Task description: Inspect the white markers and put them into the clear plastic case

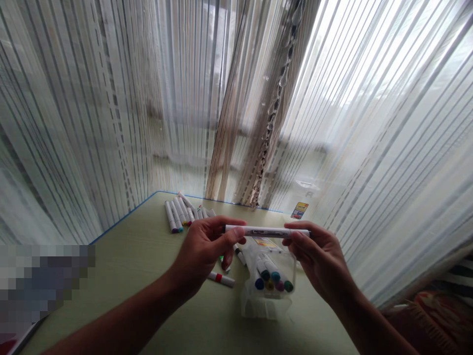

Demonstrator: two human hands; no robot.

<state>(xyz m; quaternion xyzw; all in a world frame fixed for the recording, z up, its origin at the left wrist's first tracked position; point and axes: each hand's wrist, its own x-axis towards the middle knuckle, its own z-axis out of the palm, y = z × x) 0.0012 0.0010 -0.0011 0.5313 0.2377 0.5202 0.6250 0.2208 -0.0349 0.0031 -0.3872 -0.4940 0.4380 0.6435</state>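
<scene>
A white marker [266, 231] with dark ends lies level between my two hands, raised above the table. My left hand [212, 241] pinches its left end between thumb and fingers. At the other end, my right hand [318, 246] grips it the same way. Below and between the hands stands a clear plastic case [251, 296] with several markers [272, 276] in it, their coloured ends facing me. Under my left hand lies a white marker with a red band [221, 279]. Another marker with a dark band [239, 256] is partly hidden behind that hand.
Several loose white markers [177, 214] lie in a group at the table's back left. A clear package with a yellow label [300, 210] is at the back right. Striped sheer curtains [185, 98] hang behind the pale green table [125, 261]. Patterned fabric [436, 320] shows at lower right.
</scene>
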